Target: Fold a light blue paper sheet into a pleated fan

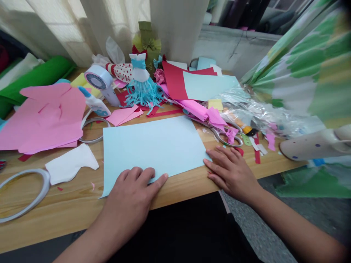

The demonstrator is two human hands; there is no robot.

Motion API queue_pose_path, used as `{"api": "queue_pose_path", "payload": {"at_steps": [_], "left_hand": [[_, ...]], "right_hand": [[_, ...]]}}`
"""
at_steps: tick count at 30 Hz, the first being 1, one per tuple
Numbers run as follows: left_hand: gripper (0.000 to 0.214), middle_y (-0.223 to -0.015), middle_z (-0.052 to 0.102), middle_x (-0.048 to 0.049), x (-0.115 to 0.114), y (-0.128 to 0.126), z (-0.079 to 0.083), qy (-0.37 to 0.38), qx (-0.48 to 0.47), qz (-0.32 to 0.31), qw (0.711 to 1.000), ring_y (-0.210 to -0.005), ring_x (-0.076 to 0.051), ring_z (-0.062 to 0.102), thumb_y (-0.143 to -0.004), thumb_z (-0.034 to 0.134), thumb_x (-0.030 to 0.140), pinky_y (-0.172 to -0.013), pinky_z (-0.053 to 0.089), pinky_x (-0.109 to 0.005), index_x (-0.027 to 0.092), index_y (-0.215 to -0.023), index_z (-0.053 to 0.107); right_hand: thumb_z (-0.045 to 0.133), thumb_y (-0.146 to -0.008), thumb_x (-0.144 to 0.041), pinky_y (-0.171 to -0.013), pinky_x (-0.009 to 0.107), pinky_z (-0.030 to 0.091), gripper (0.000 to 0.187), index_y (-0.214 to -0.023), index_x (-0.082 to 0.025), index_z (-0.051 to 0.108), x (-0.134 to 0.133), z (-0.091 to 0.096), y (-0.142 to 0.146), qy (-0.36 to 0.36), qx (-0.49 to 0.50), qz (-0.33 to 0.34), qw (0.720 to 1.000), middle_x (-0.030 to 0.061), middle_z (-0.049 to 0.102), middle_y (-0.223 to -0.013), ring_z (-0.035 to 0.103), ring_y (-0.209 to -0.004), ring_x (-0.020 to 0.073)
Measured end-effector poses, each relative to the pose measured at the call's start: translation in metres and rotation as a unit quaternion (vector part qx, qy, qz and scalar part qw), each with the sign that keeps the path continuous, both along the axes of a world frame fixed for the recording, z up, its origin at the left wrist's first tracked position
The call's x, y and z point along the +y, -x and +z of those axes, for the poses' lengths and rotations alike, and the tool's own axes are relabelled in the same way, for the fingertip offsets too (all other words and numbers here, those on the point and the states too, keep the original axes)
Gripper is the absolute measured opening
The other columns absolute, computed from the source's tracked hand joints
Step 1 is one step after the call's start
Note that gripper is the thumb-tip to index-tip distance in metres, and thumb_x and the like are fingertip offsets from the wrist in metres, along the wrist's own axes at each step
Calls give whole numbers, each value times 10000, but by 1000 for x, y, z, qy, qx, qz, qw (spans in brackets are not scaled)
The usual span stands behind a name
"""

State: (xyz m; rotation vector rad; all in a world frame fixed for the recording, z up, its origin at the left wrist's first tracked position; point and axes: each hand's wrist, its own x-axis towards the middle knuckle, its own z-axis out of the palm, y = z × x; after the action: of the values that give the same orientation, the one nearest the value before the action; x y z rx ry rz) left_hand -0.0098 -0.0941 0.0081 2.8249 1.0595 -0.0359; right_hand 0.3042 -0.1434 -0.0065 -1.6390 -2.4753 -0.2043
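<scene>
A light blue paper sheet (153,146) lies flat on the wooden table (68,204) in front of me. My left hand (131,193) rests palm down on the sheet's near edge, fingers stretched out flat. At the sheet's near right corner my right hand (230,170) lies flat on the table, its fingertips touching the corner. Neither hand holds anything.
Pink paper sheets (44,117) lie at left, with a white paper cutout (70,164), tape rings (22,193) and a glue bottle (94,104). A blue-fringed paper dress (141,86) stands behind. Scissors (219,131), red and blue sheets (192,84), and crumpled plastic (255,109) fill the right.
</scene>
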Motion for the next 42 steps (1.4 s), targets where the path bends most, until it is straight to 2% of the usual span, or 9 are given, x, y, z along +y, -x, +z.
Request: {"api": "queue_pose_path", "payload": {"at_steps": [5, 9, 12, 16, 19, 22, 28, 33, 42], "left_hand": [[451, -1047, 586, -49, -1, -2, -1, -21, -18, 2, 1000, -877, -253, 487, -865, 471, 150, -740, 428, -436, 342, -1272, 505], [427, -1033, 597, -42, 0, -3, 2, -22, -30, 3, 999, -879, -251, 503, -870, 485, 182, -751, 438, -446, 351, -1262, 513], [373, -1085, 599, -33, -3, -5, 5, -20, -43, 18, 999, -979, -276, 506, -879, 496, 243, -852, 415, -514, 352, -1234, 534], [355, -1254, 558, -15, -11, -4, 2, -31, -77, 47, 995, -1245, -336, 380, -873, 523, 359, -1010, 201, -669, 362, -1228, 529], [349, -1318, 530, 0, -14, 1, 0, -27, -95, 66, 993, -1319, -341, 307, -868, 534, 379, -1020, 86, -712, 375, -1217, 534], [335, -1338, 522, -9, -15, 14, 2, -18, -89, 79, 993, -1340, -346, 284, -880, 517, 302, -1003, 34, -732, 373, -1206, 547], [292, -1262, 598, 0, -25, 44, 5, -38, -97, 127, 986, -1307, -352, 354, -876, 535, 331, -997, -5, -713, 378, -1159, 587], [298, -1133, 671, -8, -36, 61, 1, -52, -107, 162, 980, -1215, -300, 481, -880, 530, 277, -1047, 17, -641, 332, -1167, 593], [327, -1139, 671, -34, -40, 76, -6, -61, -134, 160, 976, -1186, -246, 527, -900, 468, 194, -1087, 81, -588, 271, -1202, 567]], "right_hand": [[568, -857, -353, -1021, 536, 312, 348, -1155, -180, 613, -10, 3, -12, -50, 2, -44, 998, 113, 524, -1338, 408, -1264, 330], [508, -882, -233, -1045, 520, 306, 381, -1249, -130, 522, -12, 6, 22, -123, 80, -27, 989, 145, 525, -1327, 400, -1287, 295], [478, -897, -422, -1052, 530, 280, 578, -1359, -84, 401, -9, 3, 64, -34, 26, 61, 997, 150, 418, -1420, 306, -1343, 312], [380, -872, -617, -1042, 516, 279, 756, -1404, -82, 333, -7, -7, 95, 42, -20, 99, 994, 136, 316, -1475, 271, -1360, 307], [382, -872, -617, -1048, 508, 269, 762, -1427, -103, 289, -7, -13, 95, 59, -26, 90, 994, 124, 286, -1489, 257, -1369, 290], [401, -870, -606, -1060, 508, 251, 769, -1443, -116, 252, -8, -15, 91, 71, -30, 87, 993, 118, 254, -1501, 225, -1382, 286], [427, -875, -572, -1062, 513, 257, 757, -1448, -118, 231, -9, -13, 93, 71, -30, 84, 994, 115, 260, -1500, 230, -1381, 283], [420, -877, -575, -1056, 523, 269, 760, -1447, -108, 235, -9, -14, 94, 71, -39, 82, 993, 119, 253, -1502, 230, -1381, 287], [424, -864, -594, -1032, 549, 313, 759, -1440, -126, 268, -10, -13, 97, 72, -34, 78, 994, 131, 280, -1494, 258, -1365, 312]]}}
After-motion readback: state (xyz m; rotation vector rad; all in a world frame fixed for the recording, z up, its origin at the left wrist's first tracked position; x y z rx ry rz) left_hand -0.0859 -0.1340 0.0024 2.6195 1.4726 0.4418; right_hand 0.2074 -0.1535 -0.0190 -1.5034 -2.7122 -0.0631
